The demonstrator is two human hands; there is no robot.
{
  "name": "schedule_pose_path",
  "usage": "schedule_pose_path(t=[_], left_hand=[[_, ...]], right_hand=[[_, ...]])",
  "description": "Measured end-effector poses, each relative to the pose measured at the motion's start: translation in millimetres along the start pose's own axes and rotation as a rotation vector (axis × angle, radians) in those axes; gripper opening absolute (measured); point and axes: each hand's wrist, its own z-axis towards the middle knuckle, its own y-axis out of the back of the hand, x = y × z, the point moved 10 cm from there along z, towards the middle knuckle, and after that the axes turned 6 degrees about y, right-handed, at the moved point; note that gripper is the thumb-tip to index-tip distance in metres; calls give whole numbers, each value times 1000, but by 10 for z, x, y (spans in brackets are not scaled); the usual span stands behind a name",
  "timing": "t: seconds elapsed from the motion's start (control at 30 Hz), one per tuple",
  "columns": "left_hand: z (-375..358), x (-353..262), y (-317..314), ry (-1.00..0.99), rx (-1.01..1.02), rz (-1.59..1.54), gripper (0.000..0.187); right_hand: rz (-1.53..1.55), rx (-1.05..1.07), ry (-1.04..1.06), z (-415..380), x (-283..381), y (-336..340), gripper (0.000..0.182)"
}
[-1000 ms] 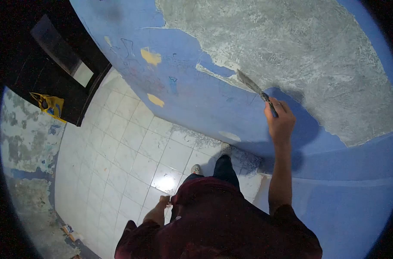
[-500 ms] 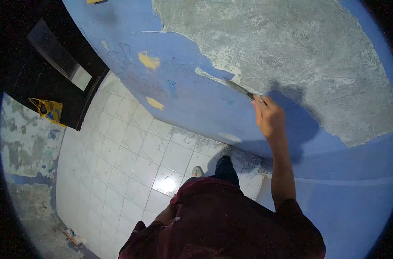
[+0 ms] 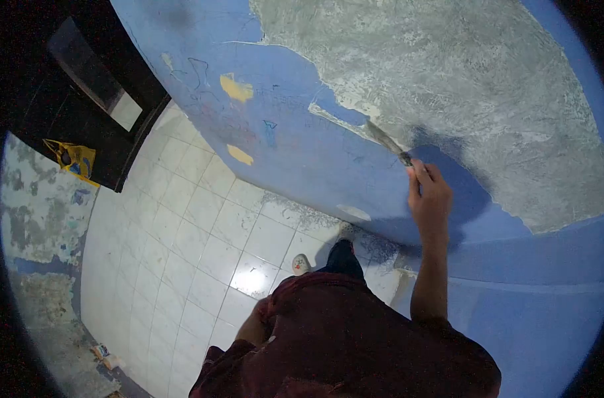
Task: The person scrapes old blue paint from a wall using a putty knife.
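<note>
My right hand (image 3: 430,194) is closed around the handle of a putty knife (image 3: 387,140). The blade lies against the wall by the ragged border where blue paint (image 3: 302,149) meets a large bare grey patch (image 3: 441,73). A pale strip of lifted paint (image 3: 338,119) runs along that border, just left of the blade's tip. Low at my left side, my left forearm (image 3: 251,329) reaches toward the front of my dark red shirt (image 3: 355,338). The fingers of that hand are hidden.
White floor tiles (image 3: 202,232) hold grey debris (image 3: 302,215) along the wall's foot. My shoe (image 3: 300,264) stands near it. A yellow bag (image 3: 76,162) hangs by dark furniture (image 3: 63,99) at left. Small items (image 3: 104,356) lie by the patchy far wall (image 3: 40,205).
My right hand and the putty knife have moved slightly right and down along the paint border. The camera view has shifted a little. My left arm stays low at my side.
</note>
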Motion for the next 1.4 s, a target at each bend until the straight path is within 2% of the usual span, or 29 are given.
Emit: schedule_pose_path(t=[0.07,0.1,0.13,0.23,0.3,0.37,0.4,0.47,0.5,0.53,0.57,0.6,0.63,0.67,0.7,0.73,0.8,0.83,0.9,0.97,1.07,1.1,1.13,1.2,1.23,1.3,1.4], left_hand=[[166,-8,130,-60,-52,81,28],[183,-66,61,-183,130,46,27],[140,-85,146,-180,129,46,27],[91,-18,137,107,1001,46,27],[-547,-107,405,310,1577,51,27],[191,-729,721,-237,933,218,42],[635,-1014,545,-494,635,299,56],[772,-1698,1685,-474,91,-224,64],[724,-2201,2146,-433,331,-231,63],[689,-2643,2566,-512,351,-441,61],[254,-3120,3498,-586,287,-807,58],[211,-3489,3799,-656,339,-924,57],[169,-3749,3973,-494,542,-1207,51],[-31,-4027,4359,-506,647,-1517,50],[-201,-4224,4661,-511,750,-1827,48],[-287,-4357,4747,-515,748,-1829,48],[-251,-4415,5001,-507,469,-1894,41],[-275,-4476,4995,-525,460,-1903,41],[-242,-4334,4880,-389,249,-2005,29],[-233,-4328,4917,-377,266,-2121,24],[-58,-4371,4959,-387,469,-2127,26],[-31,-4396,5003,-389,469,-2127,26],[-33,-4444,5066,-406,492,-2137,28],[5,-4542,5091,-417,517,-2150,31],[60,-4609,5078,-409,533,-2207,32],[66,-4667,5097,-403,550,-2268,33],[22,-4678,5145,-385,477,-2258,35]], right_hand=[[-14,30,2,-31,20,-130,15],[-10,29,2,-35,50,-138,15],[-8,25,-18,-40,56,-137,14],[39,-11,-37,-94,53,-87,15],[80,-47,-49,-166,33,-40,16],[132,-80,-115,-253,-57,5,15],[132,-81,-115,-292,-74,6,15],[121,-179,-119,-404,-109,79,15],[120,-176,-122,-465,-88,58,15],[220,-194,-273,-573,-187,9,17],[319,-214,-422,-693,-274,-63,18],[318,-214,-419,-749,-228,-121,18],[466,-218,-594,-909,-316,-284,19],[615,-218,-770,-1087,-361,-454,21],[615,-217,-767,-1136,-287,-494,21],[655,-187,-777,-1180,-210,-567,21],[690,-163,-763,-1244,-102,-639,22],[770,-152,-775,-1301,-59,-701,21],[851,-140,-774,-1282,-107,-761,20],[537,-107,-397,-1088,-10,-516,18],[372,-174,-287,-887,-224,-364,15],[299,-198,-250,-769,-276,-343,13],[298,-200,-249,-627,-330,-390,13],[542,-143,-274,-339,-431,-586,20],[541,-140,-273,-158,-385,-541,20],[878,171,-690,2,-333,-897,18],[702,259,-614,205,-312,-1083,23]])
